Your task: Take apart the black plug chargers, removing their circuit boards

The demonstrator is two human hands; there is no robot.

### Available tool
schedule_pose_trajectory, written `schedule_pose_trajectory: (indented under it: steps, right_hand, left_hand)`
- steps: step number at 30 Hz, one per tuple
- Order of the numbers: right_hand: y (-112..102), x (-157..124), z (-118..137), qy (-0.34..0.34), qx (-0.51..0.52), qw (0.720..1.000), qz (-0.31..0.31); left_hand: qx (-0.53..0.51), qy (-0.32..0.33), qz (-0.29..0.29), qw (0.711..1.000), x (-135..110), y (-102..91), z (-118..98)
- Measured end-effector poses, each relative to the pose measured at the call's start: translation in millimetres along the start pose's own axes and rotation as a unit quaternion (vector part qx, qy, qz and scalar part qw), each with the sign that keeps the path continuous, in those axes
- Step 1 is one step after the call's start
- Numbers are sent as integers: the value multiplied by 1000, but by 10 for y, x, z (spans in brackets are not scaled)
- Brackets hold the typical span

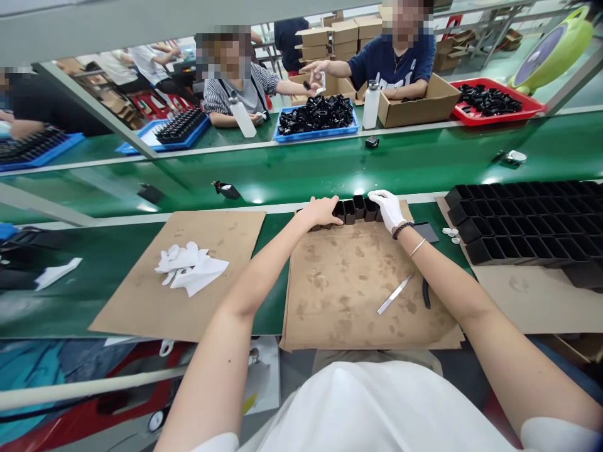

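A short row of black open-topped plastic housings (357,208) stands at the far edge of a stained cardboard sheet (348,295). My bare left hand (323,211) curls around the row's left end. Wearing a white glove, my right hand (389,208) presses against the right end. Both hands close on the row from either side. A metal blade (394,294) and a black tool (426,293) lie on the cardboard, close under my right forearm.
Stacked rows of black housings (527,220) sit at right. A white glove (191,269) lies on another cardboard sheet (155,301) at left. A green conveyor belt (306,169) carries loose black parts (227,189). Across it, people work beside blue trays (316,116), a red tray (494,100) and boxes.
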State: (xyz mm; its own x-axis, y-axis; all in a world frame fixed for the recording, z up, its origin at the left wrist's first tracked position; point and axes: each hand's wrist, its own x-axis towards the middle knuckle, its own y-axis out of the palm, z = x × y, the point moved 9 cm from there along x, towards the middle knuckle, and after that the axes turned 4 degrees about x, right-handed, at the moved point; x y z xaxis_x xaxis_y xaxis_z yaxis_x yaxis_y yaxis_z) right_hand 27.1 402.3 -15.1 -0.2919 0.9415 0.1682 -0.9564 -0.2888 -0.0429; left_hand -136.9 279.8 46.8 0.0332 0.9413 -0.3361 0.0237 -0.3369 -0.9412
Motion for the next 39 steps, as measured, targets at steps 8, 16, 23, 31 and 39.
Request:
schedule_pose_trajectory:
  steps: [8,16,23,31,39]
  right_hand:
    - [180,-35,-8,3,2,1000,14]
    - [175,-97,46,-3,0,1000,2]
    - [193,-113,66,-3,-23,1000,-2]
    - [102,30,83,-19,-71,996,-42]
    - [-1841,1039,596,8,-273,945,-178]
  left_hand:
    - [23,4,18,1000,-79,-52,96]
    - [4,49,-57,997,210,-98,-348]
    - [-5,65,-91,994,330,-28,-474]
    - [-6,69,-106,992,324,-37,-646]
    - [-10,78,-164,983,-14,-207,-704]
